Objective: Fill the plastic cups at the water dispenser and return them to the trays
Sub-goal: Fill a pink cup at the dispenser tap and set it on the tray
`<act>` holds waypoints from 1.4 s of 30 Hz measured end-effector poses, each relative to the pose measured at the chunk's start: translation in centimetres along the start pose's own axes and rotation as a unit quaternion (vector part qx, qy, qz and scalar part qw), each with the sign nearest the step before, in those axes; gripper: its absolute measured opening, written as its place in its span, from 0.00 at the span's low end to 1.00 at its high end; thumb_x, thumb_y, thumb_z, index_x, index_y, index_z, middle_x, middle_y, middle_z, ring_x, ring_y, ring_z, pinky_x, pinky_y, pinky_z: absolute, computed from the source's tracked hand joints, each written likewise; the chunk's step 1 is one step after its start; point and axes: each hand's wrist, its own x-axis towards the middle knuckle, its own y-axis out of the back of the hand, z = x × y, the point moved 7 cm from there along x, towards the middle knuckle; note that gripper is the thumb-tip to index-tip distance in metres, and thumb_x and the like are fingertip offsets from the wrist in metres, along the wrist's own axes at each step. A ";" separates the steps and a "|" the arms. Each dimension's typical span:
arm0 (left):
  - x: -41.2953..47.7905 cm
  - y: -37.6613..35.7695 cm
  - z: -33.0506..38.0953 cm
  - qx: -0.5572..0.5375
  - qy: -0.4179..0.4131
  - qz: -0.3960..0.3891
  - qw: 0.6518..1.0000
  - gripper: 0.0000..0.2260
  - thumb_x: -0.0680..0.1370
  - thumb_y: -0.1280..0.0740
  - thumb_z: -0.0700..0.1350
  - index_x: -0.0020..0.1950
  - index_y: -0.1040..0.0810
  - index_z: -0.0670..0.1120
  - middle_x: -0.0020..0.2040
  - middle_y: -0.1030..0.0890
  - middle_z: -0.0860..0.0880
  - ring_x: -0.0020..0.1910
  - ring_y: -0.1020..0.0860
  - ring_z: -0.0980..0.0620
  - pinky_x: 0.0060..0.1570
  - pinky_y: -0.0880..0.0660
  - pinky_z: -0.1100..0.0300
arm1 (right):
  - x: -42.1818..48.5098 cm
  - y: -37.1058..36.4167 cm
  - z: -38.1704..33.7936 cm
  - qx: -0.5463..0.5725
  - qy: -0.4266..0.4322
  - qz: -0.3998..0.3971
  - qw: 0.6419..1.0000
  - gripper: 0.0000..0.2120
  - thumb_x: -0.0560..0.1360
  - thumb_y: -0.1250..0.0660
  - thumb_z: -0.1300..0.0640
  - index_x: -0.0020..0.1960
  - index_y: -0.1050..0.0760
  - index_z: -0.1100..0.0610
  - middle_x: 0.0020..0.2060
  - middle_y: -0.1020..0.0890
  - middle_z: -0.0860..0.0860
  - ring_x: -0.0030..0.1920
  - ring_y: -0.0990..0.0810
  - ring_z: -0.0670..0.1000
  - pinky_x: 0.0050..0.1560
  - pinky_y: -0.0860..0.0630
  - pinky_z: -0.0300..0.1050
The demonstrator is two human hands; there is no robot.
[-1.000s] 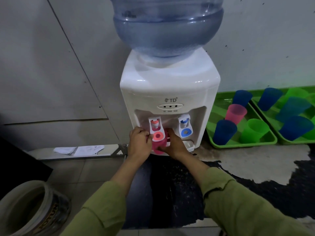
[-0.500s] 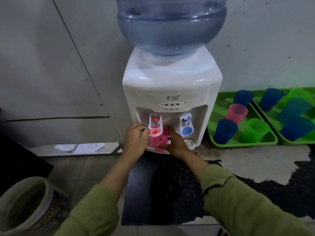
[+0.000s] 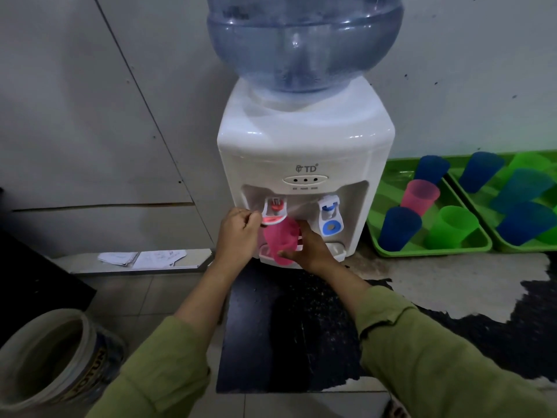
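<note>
1. Right hand (image 3: 312,247) grips pink plastic cup (image 3: 280,239): thumb across the front near the base, fingers round the far side.
2. Cup is tilted, mouth just beneath red tap lever (image 3: 272,215), base over drip tray (image 3: 337,248). Water level cannot be told.
3. Left hand (image 3: 238,233) has its fingers curled, tips on the left edge of the red lever.
4. Both taps sit in the recess of white water dispenser (image 3: 304,146); blue tap (image 3: 330,217) to the right, untouched. Large blue bottle (image 3: 304,40) on top.
5. Right of dispenser, by the wall: near green tray (image 3: 434,251) with two blue cups, one pink, one green. Second green tray (image 3: 509,247) touching it, with blue and green cups; count unclear.
6. Floor: black mat (image 3: 286,333) under the arms, bucket (image 3: 45,360) lower left, papers (image 3: 144,257) on a ledge.
</note>
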 end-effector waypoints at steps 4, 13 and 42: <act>0.0 0.0 0.1 -0.005 0.000 -0.004 1.000 0.20 0.76 0.41 0.39 0.24 0.37 0.49 0.31 0.32 0.51 0.38 0.32 0.50 0.36 0.42 0.56 | -0.1 0.0 -0.1 -0.005 -0.001 0.001 1.000 0.37 0.65 0.24 0.54 0.67 0.40 0.53 0.61 0.25 0.53 0.58 0.24 0.56 0.60 0.26 0.55; 0.0 0.0 -0.3 -0.010 0.005 0.000 1.000 0.20 0.76 0.41 0.40 0.24 0.36 0.50 0.32 0.31 0.52 0.36 0.32 0.53 0.36 0.38 0.58 | -0.3 0.1 -0.4 -0.001 -0.005 0.000 1.000 0.36 0.66 0.24 0.56 0.67 0.40 0.55 0.62 0.26 0.54 0.60 0.25 0.56 0.61 0.27 0.54; -0.1 -0.5 0.0 0.022 -0.009 -0.032 0.999 0.15 0.77 0.40 0.40 0.33 0.26 0.35 0.40 0.25 0.43 0.44 0.28 0.49 0.40 0.39 0.59 | -0.8 0.1 -2.1 -0.020 -0.017 0.025 0.999 0.34 0.65 0.24 0.57 0.64 0.38 0.58 0.58 0.27 0.51 0.60 0.28 0.56 0.44 0.31 0.27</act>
